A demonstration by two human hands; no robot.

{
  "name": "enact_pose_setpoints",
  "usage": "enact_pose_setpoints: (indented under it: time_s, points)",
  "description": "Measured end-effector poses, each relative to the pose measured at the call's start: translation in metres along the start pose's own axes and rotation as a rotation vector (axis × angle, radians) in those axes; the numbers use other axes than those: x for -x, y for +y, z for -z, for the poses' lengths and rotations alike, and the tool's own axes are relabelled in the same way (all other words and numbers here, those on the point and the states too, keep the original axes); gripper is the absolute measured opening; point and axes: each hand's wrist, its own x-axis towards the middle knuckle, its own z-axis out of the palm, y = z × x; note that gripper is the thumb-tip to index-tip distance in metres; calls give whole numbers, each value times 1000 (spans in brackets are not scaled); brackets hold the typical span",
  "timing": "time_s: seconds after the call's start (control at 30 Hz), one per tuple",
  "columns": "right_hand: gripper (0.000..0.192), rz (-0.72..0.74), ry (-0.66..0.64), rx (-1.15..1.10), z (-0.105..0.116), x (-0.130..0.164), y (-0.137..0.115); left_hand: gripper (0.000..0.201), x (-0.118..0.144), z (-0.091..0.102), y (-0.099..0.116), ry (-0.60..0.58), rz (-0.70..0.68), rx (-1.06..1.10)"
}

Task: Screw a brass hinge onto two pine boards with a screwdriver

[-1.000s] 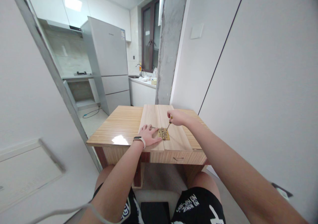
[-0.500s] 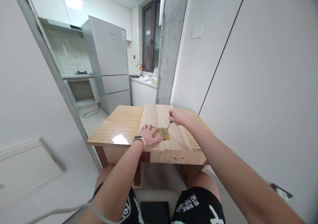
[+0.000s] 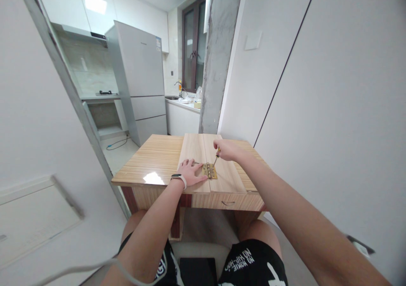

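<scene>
Two pale wooden boards lie side by side on the desk, the left board (image 3: pixel 192 146) and the right board (image 3: pixel 226 178). A brass hinge (image 3: pixel 209 171) spans the seam between them. My left hand (image 3: pixel 190 174) lies flat with fingers spread on the left board, its fingertips at the hinge's left edge. In my right hand (image 3: pixel 226 149), fingers closed, is a screwdriver (image 3: pixel 216 158) with a yellow handle, tilted, its tip down at the hinge's right leaf. Whether the tip sits in a screw is too small to tell. A thin dark item (image 3: pixel 196 163) shows near my left fingers.
The wooden desk (image 3: pixel 149 155) has a drawer with a handle (image 3: pixel 228 203) at its front. A white wall (image 3: pixel 317 108) stands close on the right. Beyond the desk are a grey fridge (image 3: pixel 142 66) and a sink counter (image 3: pixel 182 112). A pale cable (image 3: pixel 95 265) crosses the lower left.
My right hand has shifted very slightly to the left around the screwdriver handle. My left hand, the boards and the hinge stay in place.
</scene>
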Motion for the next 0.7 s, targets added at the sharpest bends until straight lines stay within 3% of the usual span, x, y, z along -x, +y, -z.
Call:
enact_pose_setpoints:
  time_s: [0.47, 0.7]
  points:
    - [17, 0, -9, 121, -3, -4, 3, 88, 1, 0, 0, 3, -5, -1]
    - [20, -75, 35, 104, -5, -5, -2, 86, 1, 1, 0, 13, 3, 5]
